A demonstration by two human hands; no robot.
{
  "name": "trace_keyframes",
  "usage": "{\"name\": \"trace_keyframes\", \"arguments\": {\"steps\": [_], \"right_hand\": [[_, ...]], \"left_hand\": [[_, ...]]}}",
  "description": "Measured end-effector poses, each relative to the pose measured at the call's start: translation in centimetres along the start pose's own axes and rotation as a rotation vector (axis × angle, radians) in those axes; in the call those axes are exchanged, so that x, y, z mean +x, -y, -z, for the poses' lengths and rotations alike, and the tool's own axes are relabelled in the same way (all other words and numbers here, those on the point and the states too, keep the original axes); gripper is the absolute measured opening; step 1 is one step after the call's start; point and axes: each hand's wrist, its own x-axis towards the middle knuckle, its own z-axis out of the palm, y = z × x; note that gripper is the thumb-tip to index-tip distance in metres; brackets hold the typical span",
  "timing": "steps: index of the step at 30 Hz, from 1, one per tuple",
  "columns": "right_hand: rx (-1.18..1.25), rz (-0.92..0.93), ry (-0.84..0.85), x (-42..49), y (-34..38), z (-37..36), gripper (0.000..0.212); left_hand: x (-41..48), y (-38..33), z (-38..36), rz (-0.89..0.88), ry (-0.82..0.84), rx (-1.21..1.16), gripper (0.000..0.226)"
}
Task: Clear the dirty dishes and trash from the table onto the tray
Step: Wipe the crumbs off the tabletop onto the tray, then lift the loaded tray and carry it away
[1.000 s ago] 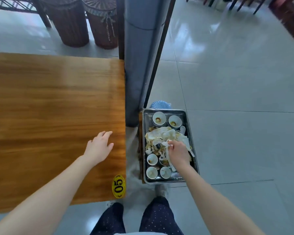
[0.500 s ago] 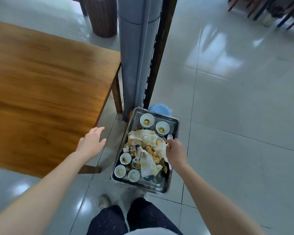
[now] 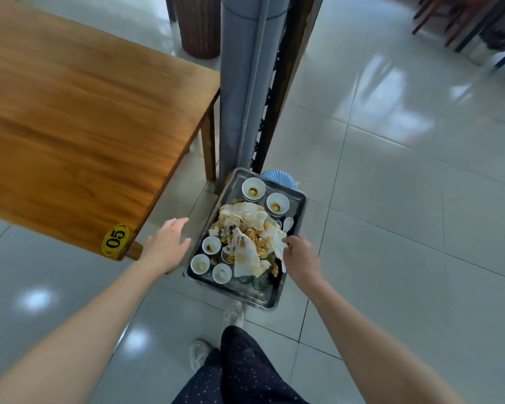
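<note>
— While your left hand (image 3: 166,246) hovers spread and empty beside the tray (image 3: 242,293), why is your right hand (image 3: 301,258) at its right rim?
— Your fingers (image 3: 287,243) curl into the napkins (image 3: 245,255) heaped among the cups (image 3: 211,245), probably tucking them down; whether they pinch, I cannot tell

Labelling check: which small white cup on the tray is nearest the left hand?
The cup at the far end of the near trio, by the tray rim beside the left hand.
</note>
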Motion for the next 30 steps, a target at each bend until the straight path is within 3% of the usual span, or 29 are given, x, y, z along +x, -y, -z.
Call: {"name": "trace_keyframes", "arguments": {"steps": [6, 11, 19, 30], "right_hand": [[-0.022, 0.061, 0.017, -2.0, -1.8, 0.6, 0.035], [-0.017, 0.126, 0.011, -1.9, -4.6, 2.9, 0.035], [-0.072, 0.337, 0.067, 1.4, -14.0, 9.9, 0.039], [-0.020, 0.423, 0.116, 5.8, -20.3, 16.4, 0.040]], "left_hand": [[-4.7, 0.6, -2.9, 0.084, 0.034, -0.052, 0.052], [-7.6, -1.4, -4.6, 0.155, -0.033, -0.115, 0.052], [-11.6, -8.9, -10.1, 0.374, -0.170, -0.090, 0.050], [-13.9, -19.7, -14.1, 0.467, -0.261, -0.180, 0.046]]}}
